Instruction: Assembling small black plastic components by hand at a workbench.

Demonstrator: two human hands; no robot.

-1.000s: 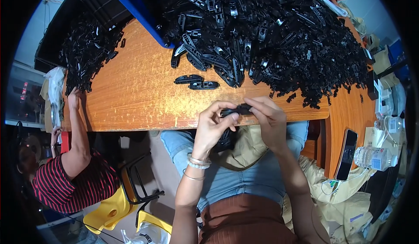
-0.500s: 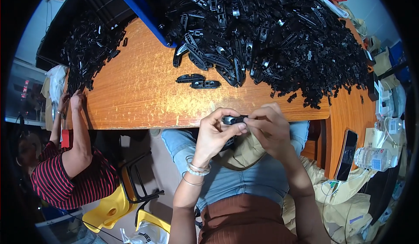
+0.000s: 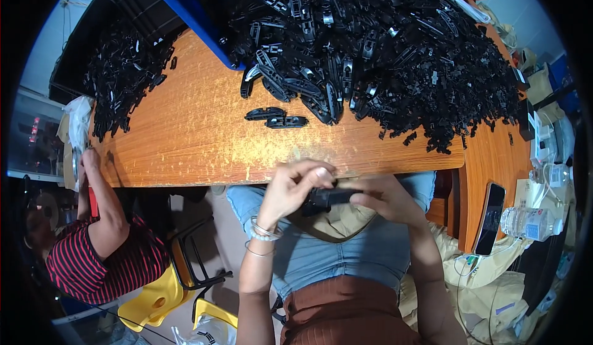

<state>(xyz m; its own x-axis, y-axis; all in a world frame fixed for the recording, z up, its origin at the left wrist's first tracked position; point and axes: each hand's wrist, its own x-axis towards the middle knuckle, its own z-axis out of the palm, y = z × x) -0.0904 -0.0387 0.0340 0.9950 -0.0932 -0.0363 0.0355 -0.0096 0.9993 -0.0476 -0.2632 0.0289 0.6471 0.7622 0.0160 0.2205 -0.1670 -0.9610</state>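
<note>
Lap (image 3: 343,258) nearest, tan cloth (image 3: 355,222) on it. Dark part (image 3: 341,195), blurred, over cloth by right hand (image 3: 382,198); gripped or let go, can't tell. Left hand (image 3: 298,187) curled, contents unclear. Looks like handling one part; next move calls for steady fingertips. Beyond: table (image 3: 185,129), two black clips (image 3: 286,122), black heap (image 3: 346,54).

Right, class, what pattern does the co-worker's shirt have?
The shirt has pinkish-red and black stripes, showing best in the head view.
</note>
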